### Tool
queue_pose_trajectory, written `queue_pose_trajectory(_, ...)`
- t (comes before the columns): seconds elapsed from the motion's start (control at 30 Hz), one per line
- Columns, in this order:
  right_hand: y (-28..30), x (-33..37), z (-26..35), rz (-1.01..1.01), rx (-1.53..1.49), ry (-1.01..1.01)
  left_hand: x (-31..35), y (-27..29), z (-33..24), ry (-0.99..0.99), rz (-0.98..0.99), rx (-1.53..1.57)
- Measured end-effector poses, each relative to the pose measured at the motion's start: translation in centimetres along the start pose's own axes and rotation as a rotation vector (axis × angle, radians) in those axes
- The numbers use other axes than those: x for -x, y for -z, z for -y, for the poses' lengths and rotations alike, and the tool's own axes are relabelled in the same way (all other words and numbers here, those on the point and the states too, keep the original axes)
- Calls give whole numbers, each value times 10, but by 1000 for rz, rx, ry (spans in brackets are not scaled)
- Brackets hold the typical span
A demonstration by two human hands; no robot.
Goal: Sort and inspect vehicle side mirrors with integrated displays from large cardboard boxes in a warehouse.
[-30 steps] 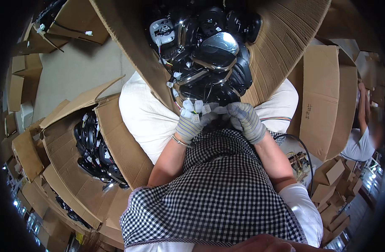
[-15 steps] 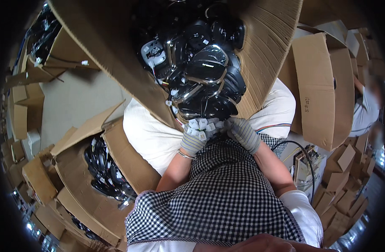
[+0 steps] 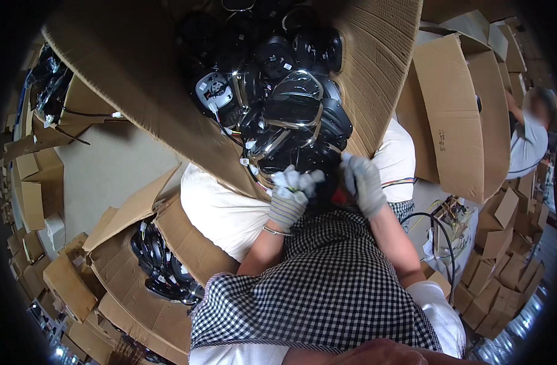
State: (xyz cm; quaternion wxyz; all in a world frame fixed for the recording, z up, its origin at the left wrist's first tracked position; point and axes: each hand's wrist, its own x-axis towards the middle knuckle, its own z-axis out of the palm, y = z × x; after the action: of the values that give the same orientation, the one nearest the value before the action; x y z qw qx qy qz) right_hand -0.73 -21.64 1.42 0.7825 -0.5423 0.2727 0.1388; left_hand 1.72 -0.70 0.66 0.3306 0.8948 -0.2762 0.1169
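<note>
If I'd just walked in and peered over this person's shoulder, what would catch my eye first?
The big cardboard box tipped open in front, heaped with shiny black parts trailing thin wires. Just below it, two gloved hands meet at the edge of that heap: the left hand and right hand, above a checked apron. At lower left, a second box holds more black parts.

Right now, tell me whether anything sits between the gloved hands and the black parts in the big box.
Nothing visible does. The left hand and right hand are already at the near edge of the pile of black parts in the open box. Whether either grip has closed on a part cannot be told.
</note>
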Motion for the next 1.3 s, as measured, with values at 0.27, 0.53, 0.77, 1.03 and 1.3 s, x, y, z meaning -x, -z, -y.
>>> queue_pose_trajectory(0.27, 30, -106, 10, -222, -266, -131, 7, 5, 4, 686, -396, 1135)
queue_pose_trajectory(0.53, -36, -102, 49, 212, -475, 136, -10, 57, 8, 632, -614, 937)
queue_pose_trajectory(0.77, -26, -136, 37, -44, -151, 34, -7, 43, -7, 627, -411, 919)
queue_pose_trajectory(1.03, -65, -178, 17, 98, -99, -97, 1, 33, -7, 661, -438, 879)
queue_pose_trajectory(1.3, -72, -158, 37, 163, -31, -320, -14, 44, -19, 701, -545, 1144)
